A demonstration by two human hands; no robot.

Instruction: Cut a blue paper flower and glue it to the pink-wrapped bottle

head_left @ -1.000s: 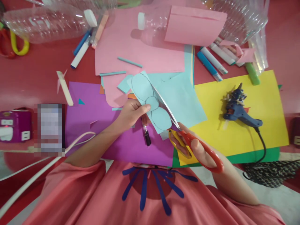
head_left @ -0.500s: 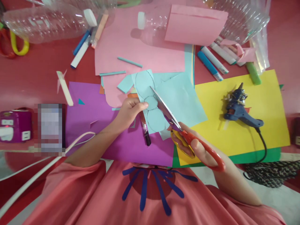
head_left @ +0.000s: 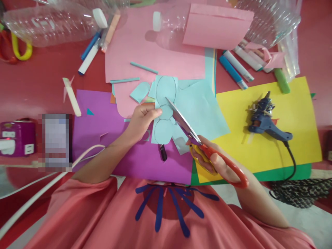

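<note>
My left hand (head_left: 144, 121) pinches the left edge of a light blue paper piece (head_left: 166, 131), thumb on top. Pencil-like outlines of two larger rounds with a small one between them mark this paper, and its lower right edge is cut round. In my right hand (head_left: 218, 162) are scissors (head_left: 186, 129) with one red and one yellow handle. Their blades look closed or nearly so, and the tip overlaps the paper near the small round. Under the piece lies a larger light blue sheet (head_left: 204, 110). A black-capped marker (head_left: 163, 153) shows partly below it.
A blue glue gun (head_left: 269, 129) rests on yellow paper (head_left: 301, 110) at right. Purple paper (head_left: 103, 114) lies left, beside a phone (head_left: 57, 138) and a white cable (head_left: 85, 155). Plastic bottles (head_left: 52, 26) and several markers (head_left: 233, 72) are at the back.
The light blue piece has turned upright in my left hand, its lower end swinging left over the marker. The scissors have stayed almost in place.
</note>
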